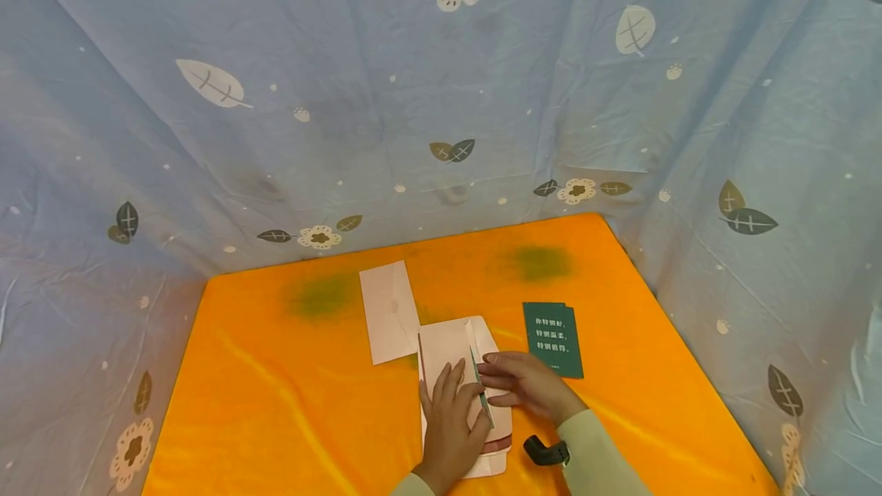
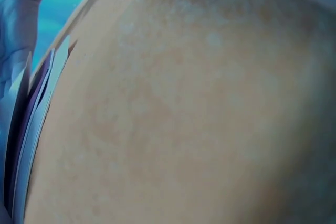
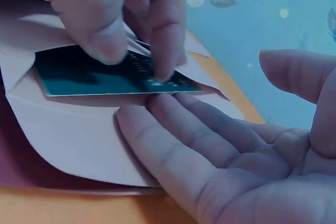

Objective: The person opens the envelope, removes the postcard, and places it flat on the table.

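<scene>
A pale pink envelope [image 1: 448,347] lies in front of me, its side opening facing right. A dark green card [image 3: 79,74] with white print sits partly inside the opening. My left hand [image 1: 451,419] rests spread over the envelope; in the right wrist view its thumb [image 3: 107,40] and a finger reach over the opening's edge onto the card. With extended fingers, my right hand [image 1: 527,385] touches the card's outer long edge from the right, palm turned up. The left wrist view is mostly blurred skin, with layered paper edges [image 2: 37,108] at its left side.
Another pink envelope [image 1: 389,312] lies up and to the left. Green printed cards [image 1: 551,339] lie overlapped at the right, close to my right hand. An orange cloth [image 1: 276,404] covers the table, and patterned blue curtains [image 1: 344,98] stand around it.
</scene>
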Demonstrator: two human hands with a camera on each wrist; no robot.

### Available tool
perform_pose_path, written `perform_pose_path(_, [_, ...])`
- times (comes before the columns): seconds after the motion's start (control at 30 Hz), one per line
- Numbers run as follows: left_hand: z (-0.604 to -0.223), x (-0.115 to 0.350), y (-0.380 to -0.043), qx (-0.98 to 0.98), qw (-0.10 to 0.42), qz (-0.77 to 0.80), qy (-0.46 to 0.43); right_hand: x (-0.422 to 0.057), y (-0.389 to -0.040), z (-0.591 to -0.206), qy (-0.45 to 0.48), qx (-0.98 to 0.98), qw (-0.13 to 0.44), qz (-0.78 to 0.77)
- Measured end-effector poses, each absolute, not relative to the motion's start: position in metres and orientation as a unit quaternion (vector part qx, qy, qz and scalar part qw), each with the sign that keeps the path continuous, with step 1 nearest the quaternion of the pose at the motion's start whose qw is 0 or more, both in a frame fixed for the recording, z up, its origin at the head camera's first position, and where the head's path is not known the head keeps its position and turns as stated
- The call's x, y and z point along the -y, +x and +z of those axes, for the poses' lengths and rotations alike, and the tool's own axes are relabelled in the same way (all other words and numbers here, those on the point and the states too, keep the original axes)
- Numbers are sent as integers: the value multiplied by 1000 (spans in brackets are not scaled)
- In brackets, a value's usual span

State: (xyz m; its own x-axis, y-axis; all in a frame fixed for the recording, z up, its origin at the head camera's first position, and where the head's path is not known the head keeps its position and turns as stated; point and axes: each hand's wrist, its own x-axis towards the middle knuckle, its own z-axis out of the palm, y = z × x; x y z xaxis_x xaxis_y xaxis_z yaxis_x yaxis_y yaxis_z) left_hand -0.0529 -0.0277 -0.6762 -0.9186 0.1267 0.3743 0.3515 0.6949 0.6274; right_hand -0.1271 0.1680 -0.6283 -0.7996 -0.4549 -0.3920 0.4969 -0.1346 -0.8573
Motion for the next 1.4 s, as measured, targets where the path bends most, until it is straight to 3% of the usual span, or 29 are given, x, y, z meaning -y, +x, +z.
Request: perform_pose_path(1.4, [-677, 28, -55, 901, 182, -368, -138, -140, -129, -645, 56, -655, 258, -708])
